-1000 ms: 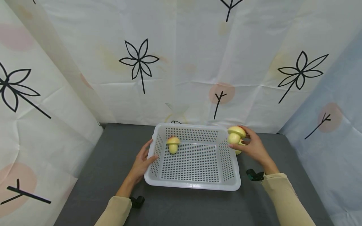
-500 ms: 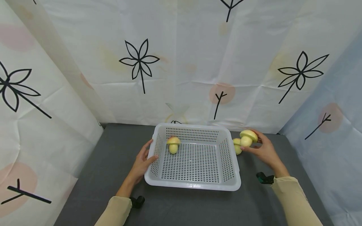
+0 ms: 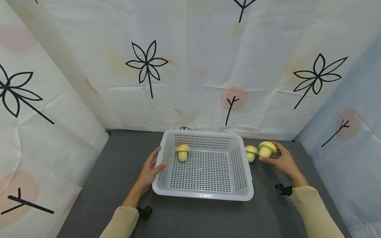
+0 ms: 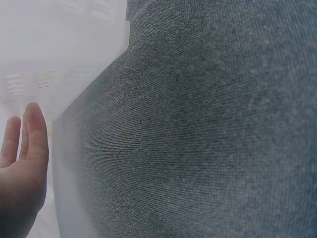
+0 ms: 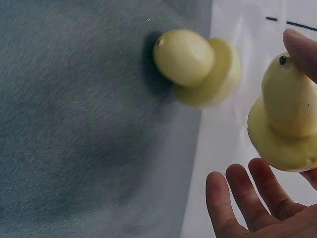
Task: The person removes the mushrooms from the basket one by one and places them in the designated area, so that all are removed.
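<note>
Pale yellow on mushroom (image 3: 266,149) in right fingers (image 5: 270,191); white on basket (image 3: 203,195) at left fingers (image 4: 38,141); black leaf print on whitish cloth (image 3: 196,72) beyond.

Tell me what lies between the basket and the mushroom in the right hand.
In the head view, another mushroom sits on the table between the basket and the held mushroom.

Yellow mushroom (image 3: 266,149), cap up, in right-hand fingers (image 5: 246,196), right of white basket (image 3: 205,195).

Head camera faces forward-down; wrist cameras look closer.
</note>
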A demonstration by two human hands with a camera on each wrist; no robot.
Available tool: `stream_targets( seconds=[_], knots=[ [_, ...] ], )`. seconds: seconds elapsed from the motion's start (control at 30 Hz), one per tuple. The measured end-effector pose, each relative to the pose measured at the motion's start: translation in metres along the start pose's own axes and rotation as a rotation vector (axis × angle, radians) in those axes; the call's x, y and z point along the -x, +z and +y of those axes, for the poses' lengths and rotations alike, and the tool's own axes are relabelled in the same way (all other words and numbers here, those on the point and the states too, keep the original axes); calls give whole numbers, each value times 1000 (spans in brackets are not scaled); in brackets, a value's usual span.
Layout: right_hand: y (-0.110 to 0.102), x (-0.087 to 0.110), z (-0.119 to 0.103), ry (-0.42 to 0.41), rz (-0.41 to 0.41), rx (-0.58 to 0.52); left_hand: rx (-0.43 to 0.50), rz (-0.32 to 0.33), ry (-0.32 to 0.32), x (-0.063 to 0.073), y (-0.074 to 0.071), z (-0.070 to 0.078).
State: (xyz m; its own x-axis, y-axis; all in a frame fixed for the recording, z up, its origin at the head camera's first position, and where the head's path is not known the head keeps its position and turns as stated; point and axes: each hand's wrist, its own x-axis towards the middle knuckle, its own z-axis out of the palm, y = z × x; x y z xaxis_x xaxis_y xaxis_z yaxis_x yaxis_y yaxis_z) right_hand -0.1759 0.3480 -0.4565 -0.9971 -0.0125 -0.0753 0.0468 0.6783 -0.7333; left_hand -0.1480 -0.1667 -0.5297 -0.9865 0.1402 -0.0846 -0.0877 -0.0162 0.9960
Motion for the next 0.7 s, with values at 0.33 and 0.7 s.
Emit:
stream_targets(
  seconds=[0.33, 0.7],
  knots=[
    [1, -5, 22, 48, -22, 32, -2, 4, -4, 0, 1, 1],
    [5, -9, 48, 85, -37, 66, -2, 2, -7, -1, 0, -1]
  ],
)
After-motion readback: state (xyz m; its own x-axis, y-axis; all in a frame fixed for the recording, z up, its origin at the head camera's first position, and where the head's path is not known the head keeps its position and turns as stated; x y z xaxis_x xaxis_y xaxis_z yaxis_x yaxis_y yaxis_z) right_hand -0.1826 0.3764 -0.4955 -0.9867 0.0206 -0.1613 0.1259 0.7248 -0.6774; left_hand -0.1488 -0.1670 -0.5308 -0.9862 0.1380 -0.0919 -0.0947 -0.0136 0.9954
